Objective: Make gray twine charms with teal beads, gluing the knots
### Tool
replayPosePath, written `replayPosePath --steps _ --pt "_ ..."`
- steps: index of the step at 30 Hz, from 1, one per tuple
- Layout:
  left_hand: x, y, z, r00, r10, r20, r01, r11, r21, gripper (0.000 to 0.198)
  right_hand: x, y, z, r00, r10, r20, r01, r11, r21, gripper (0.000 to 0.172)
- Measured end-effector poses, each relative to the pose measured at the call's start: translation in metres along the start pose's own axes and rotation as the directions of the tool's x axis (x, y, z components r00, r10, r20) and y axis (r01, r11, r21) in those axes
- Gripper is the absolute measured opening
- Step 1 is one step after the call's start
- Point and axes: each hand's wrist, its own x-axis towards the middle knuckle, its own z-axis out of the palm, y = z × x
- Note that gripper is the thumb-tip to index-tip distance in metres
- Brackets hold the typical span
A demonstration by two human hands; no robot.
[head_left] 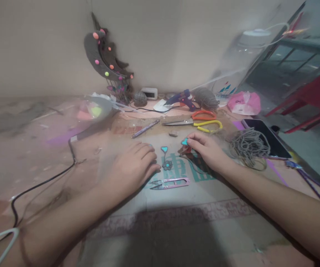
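My right hand [204,148] pinches a small turquoise heart piece [185,141] between thumb and fingertips, over a small red item and a loop of grey cord. My left hand [136,167] rests palm down on the board, fingers lightly spread and holding nothing. Between the hands lie another turquoise heart [164,149] with a grey stem and a grey flower [167,165] with a turquoise centre. Just below them, pink thread snips [173,183] lie with their blades pointing left.
Orange-and-yellow-handled scissors [207,124], a purple pen [145,129] and a glue gun [182,99] lie beyond the hands. Grey yarn [250,146] and a phone [268,137] are at right. A black cable [43,181] crosses the left side.
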Motion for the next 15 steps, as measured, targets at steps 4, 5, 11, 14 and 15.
replayPosePath --steps 4,5,11,14,15 --pt "0.002 0.0 0.013 0.99 0.131 0.049 -0.132 0.991 0.028 0.047 0.001 0.0 0.001 1.0 -0.018 0.019 0.017 1.0 0.01 0.03" --pt "0.003 -0.002 0.017 0.989 0.127 0.075 -0.13 0.991 0.033 0.049 0.001 0.0 0.001 0.999 -0.025 0.02 0.025 1.0 -0.002 0.03" --pt "0.011 -0.016 0.022 0.995 -0.024 0.099 0.018 0.998 0.06 0.05 0.002 0.001 0.0 1.0 -0.02 -0.001 0.02 0.999 -0.038 0.03" --pt "0.013 -0.019 0.017 0.989 -0.095 0.117 0.094 0.995 0.015 0.052 0.002 0.002 0.0 1.0 -0.019 -0.004 0.019 0.999 -0.042 0.031" --pt "0.013 -0.02 0.013 0.988 -0.111 0.111 0.112 0.994 -0.005 0.052 0.002 0.002 0.0 1.0 -0.02 -0.006 0.019 0.999 -0.041 0.031"
